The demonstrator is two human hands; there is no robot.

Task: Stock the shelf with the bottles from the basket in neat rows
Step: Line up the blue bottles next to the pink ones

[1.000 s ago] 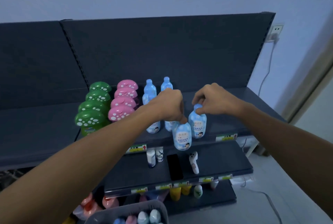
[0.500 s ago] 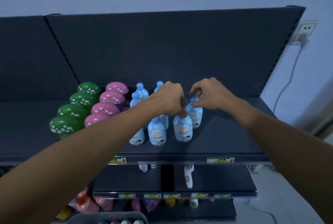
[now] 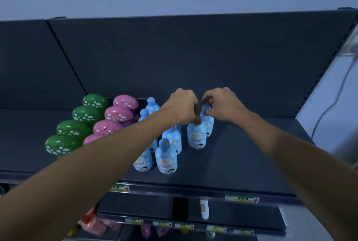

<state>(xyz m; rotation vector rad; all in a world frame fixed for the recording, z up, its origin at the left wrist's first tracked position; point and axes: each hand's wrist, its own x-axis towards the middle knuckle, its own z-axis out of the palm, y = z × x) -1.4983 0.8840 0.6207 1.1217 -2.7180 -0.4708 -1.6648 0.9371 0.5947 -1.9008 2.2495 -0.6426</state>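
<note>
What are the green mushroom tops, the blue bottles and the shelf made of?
The green mushroom tops: probably hard plastic, glossy, since light glints on their domes. The blue bottles: likely plastic too, duller, with printed labels. The shelf: looks like painted metal, dark and matte; I cannot be sure.

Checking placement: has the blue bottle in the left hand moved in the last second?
Yes. The blue bottle in the left hand went from hanging over the shelf edge to well behind it.
</note>
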